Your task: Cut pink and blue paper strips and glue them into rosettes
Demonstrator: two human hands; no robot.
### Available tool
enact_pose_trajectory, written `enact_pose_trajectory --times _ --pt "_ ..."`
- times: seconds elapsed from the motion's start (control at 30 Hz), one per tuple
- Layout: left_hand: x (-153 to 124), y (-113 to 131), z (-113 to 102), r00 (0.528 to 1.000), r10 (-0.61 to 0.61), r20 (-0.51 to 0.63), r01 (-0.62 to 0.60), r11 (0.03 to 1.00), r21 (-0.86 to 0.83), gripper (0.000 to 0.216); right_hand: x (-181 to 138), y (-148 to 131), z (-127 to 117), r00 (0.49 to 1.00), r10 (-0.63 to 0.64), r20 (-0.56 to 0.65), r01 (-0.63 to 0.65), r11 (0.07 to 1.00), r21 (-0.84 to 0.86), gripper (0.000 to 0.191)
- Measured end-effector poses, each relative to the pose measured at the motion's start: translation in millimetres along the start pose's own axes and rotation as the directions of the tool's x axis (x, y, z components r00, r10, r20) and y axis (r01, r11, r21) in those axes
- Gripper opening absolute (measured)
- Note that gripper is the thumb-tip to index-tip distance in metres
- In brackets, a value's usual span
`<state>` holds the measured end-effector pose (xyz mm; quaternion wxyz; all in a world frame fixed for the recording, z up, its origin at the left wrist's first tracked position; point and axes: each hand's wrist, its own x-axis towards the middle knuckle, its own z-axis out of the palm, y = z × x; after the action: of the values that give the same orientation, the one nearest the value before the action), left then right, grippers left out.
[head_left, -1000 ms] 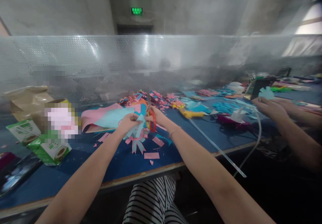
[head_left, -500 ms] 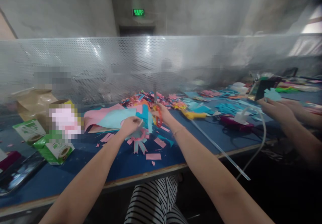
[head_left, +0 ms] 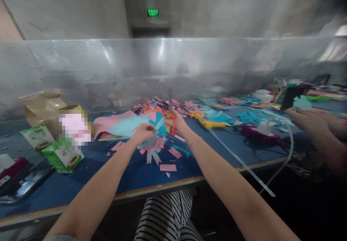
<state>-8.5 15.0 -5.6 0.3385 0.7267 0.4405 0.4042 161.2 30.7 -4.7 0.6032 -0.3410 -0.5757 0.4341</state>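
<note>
My left hand [head_left: 145,131] is closed on a piece of blue cut paper [head_left: 159,125], holding it above a pink and blue paper rosette [head_left: 151,147] on the blue table [head_left: 81,183]. My right hand [head_left: 177,122] grips orange-handled scissors [head_left: 171,120], their blades pointing up and away, right beside the blue paper. The two hands almost touch. Pink paper strips [head_left: 168,167] lie below them near the table's front edge.
Pink and light-blue sheets [head_left: 121,125] and a heap of coloured scraps [head_left: 168,107] lie behind my hands. Green cartons [head_left: 63,156], a brown bag [head_left: 43,105] and a phone [head_left: 24,183] are at left. Another person's hands [head_left: 311,120] hold a blue cut-out at right. A perforated metal screen [head_left: 173,71] backs the table.
My hands have shifted slightly right and farther away; the left hand has lowered the blue paper toward the rosette. The scissors stay upright in my right hand. The view drifted.
</note>
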Motion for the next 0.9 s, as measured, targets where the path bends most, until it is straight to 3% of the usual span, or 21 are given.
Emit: enact_pose_trajectory --times 0.27,0.47,0.6,0.77,0.9 --pt "4 0 -7 0.997 -0.029 -0.073 0.026 0.999 -0.044 0.008 8 7 -7 0.998 0.039 -0.050 -0.043 0.996 -0.072 0.033" --pt "6 -3 -12 0.960 0.002 -0.282 -0.042 0.990 -0.136 0.017 -1 1 -2 0.997 0.080 0.011 -0.079 0.992 -0.103 0.031" --pt "8 -3 -14 0.937 -0.035 -0.347 -0.072 0.954 -0.290 0.022 -10 -7 1 0.995 0.098 0.023 -0.096 0.991 -0.096 0.031" --pt "8 1 -11 0.932 -0.070 -0.355 -0.108 0.881 -0.460 0.032 -11 -15 -1 0.994 0.105 0.028 -0.105 0.994 -0.003 0.031" --pt "5 5 -6 0.966 -0.104 -0.238 -0.044 0.836 -0.546 0.038 -9 -14 -1 0.989 0.147 0.026 -0.149 0.983 0.106 0.033"
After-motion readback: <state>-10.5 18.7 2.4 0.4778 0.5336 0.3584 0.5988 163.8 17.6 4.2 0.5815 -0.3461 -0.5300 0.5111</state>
